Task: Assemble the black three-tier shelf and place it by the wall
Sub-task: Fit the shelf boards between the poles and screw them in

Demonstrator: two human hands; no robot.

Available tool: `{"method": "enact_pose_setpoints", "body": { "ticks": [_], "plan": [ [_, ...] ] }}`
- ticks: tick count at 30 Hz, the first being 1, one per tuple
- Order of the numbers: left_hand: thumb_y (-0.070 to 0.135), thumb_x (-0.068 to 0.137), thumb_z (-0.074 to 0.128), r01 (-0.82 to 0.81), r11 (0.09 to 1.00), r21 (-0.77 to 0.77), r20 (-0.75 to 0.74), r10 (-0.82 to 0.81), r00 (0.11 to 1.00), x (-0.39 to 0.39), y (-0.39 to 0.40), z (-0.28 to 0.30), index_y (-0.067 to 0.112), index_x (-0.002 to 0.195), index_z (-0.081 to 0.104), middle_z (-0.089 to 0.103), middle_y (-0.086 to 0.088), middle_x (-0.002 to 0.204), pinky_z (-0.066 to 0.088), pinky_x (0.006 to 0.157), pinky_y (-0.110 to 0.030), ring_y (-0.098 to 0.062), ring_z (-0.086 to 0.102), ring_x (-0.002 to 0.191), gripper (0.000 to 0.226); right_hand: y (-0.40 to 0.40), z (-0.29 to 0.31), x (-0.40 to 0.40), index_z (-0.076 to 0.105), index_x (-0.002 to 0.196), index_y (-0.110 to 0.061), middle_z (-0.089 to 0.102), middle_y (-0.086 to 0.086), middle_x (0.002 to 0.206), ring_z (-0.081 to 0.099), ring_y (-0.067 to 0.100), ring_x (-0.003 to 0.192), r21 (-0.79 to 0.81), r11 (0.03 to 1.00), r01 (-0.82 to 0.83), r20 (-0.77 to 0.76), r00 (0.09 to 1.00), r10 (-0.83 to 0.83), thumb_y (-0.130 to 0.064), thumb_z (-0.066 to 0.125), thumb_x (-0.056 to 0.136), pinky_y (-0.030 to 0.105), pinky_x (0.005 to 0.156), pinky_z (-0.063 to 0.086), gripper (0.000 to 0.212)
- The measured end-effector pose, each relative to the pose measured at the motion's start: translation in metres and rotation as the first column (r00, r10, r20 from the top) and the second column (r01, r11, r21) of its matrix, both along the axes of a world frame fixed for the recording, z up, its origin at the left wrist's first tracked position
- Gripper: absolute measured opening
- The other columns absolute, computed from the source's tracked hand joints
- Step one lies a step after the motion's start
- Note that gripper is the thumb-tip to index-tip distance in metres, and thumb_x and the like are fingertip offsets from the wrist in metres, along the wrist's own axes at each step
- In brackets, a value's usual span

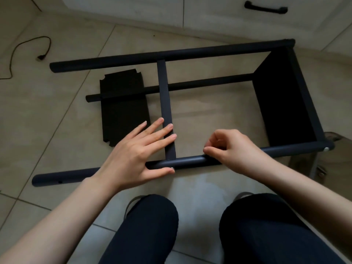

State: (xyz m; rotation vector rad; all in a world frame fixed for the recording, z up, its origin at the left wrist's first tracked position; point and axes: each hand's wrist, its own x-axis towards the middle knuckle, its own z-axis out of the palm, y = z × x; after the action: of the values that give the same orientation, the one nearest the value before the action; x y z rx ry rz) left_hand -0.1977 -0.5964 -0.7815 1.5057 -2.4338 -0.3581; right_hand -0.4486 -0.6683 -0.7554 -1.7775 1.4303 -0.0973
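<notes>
On floor tiles, shelf frame (190, 80), left hand (137, 151) flat on crossbar (166, 111), right hand (232, 149) pinching near rail (190, 161)

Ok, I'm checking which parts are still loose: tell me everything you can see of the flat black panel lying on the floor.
The loose shelf panel is a flat, matte black rectangle with notched corners. It lies flat on the tiled floor, under the left part of the frame, unattached. A thin black pole crosses above its upper half. The left hand hovers near its lower right corner; contact cannot be told.
</notes>
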Motion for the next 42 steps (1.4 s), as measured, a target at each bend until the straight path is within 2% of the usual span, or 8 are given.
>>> {"method": "enact_pose_setpoints", "body": {
  "ticks": [4,9,13,20,27,33,38,42],
  "plan": [
    [0.056,0.089,0.061,0.004,1.0,-0.031,-0.049,-0.006,0.999,0.0,0.003,-0.006,0.014,0.146,0.049,0.042,-0.006,0.156,0.028,0.122,-0.047,-0.021,0.03,0.15,0.071,-0.015,-0.004,0.003,0.067,0.073,-0.028,0.068,-0.012,0.07,0.063,-0.004,0.07,-0.022,0.999,-0.04,0.063,0.997,0.041,-0.026,0.075,0.084,0.006,0.06,0.043,0.014],
    [0.054,0.089,0.065,-0.002,1.0,-0.002,-0.099,0.002,0.995,0.0,0.002,-0.01,0.012,0.145,0.05,0.041,-0.007,0.157,0.032,0.12,-0.049,-0.019,0.031,0.15,0.072,-0.03,-0.014,0.017,0.073,0.086,-0.02,0.074,0.001,0.077,0.064,0.006,0.067,0.162,0.975,-0.149,0.206,0.972,0.114,-0.018,0.074,0.085,0.02,0.066,0.052,0.003],
    [0.054,0.089,0.066,-0.007,1.0,0.006,-0.119,0.008,0.993,0.0,0.003,-0.012,0.012,0.145,0.049,0.041,-0.008,0.157,0.034,0.118,-0.05,-0.019,0.031,0.15,0.072,-0.04,-0.024,0.03,0.074,0.094,-0.009,0.069,0.006,0.078,0.057,0.003,0.061,0.322,0.927,-0.192,0.25,0.962,0.112,-0.008,0.071,0.087,0.014,0.059,0.05,0.007],
    [0.055,0.09,0.064,-0.007,1.0,0.001,-0.134,0.007,0.991,0.0,0.002,-0.013,0.012,0.144,0.05,0.042,-0.008,0.156,0.031,0.121,-0.044,-0.019,0.031,0.15,0.071,-0.049,-0.038,0.041,0.074,0.094,-0.013,0.073,0.004,0.081,0.062,0.003,0.065,0.547,0.801,-0.242,0.325,0.944,0.063,-0.004,0.065,0.092,0.013,0.062,0.053,0.013],
    [0.055,0.089,0.065,-0.011,1.0,0.003,-0.151,0.011,0.989,0.0,0.002,-0.014,0.012,0.144,0.05,0.042,-0.007,0.155,0.033,0.12,-0.045,-0.019,0.031,0.15,0.072,-0.044,-0.041,0.054,0.072,0.076,-0.018,0.069,-0.007,0.062,0.062,-0.001,0.058,0.516,0.794,-0.322,0.365,0.921,0.136,-0.001,0.067,0.089,0.012,0.057,0.049,0.022],
    [0.056,0.089,0.063,-0.009,1.0,0.008,-0.132,0.01,0.991,0.001,0.002,-0.014,0.014,0.145,0.048,0.041,-0.006,0.156,0.031,0.121,-0.041,-0.018,0.03,0.15,0.072,-0.042,-0.046,0.057,0.074,0.078,-0.007,0.067,-0.001,0.068,0.059,0.003,0.061,0.511,0.787,-0.345,0.379,0.912,0.154,0.0,0.069,0.086,0.013,0.059,0.049,0.012],
    [0.057,0.089,0.063,-0.013,1.0,0.007,-0.133,0.014,0.991,0.0,0.002,-0.013,0.014,0.145,0.049,0.042,-0.007,0.156,0.03,0.121,-0.04,-0.017,0.03,0.15,0.072,-0.048,-0.049,0.054,0.076,0.07,-0.019,0.07,-0.005,0.069,0.062,0.001,0.063,0.579,0.719,-0.384,0.422,0.896,0.139,-0.005,0.066,0.09,0.013,0.062,0.051,0.026],
    [0.056,0.089,0.063,-0.01,1.0,0.008,-0.134,0.011,0.991,0.0,0.002,-0.013,0.014,0.145,0.048,0.042,-0.007,0.156,0.032,0.12,-0.043,-0.018,0.03,0.15,0.072,-0.05,-0.054,0.056,0.073,0.072,-0.017,0.069,-0.001,0.074,0.063,0.005,0.066,0.629,0.676,-0.383,0.396,0.907,0.145,-0.007,0.065,0.091,0.016,0.067,0.053,0.023]
  ]
}}
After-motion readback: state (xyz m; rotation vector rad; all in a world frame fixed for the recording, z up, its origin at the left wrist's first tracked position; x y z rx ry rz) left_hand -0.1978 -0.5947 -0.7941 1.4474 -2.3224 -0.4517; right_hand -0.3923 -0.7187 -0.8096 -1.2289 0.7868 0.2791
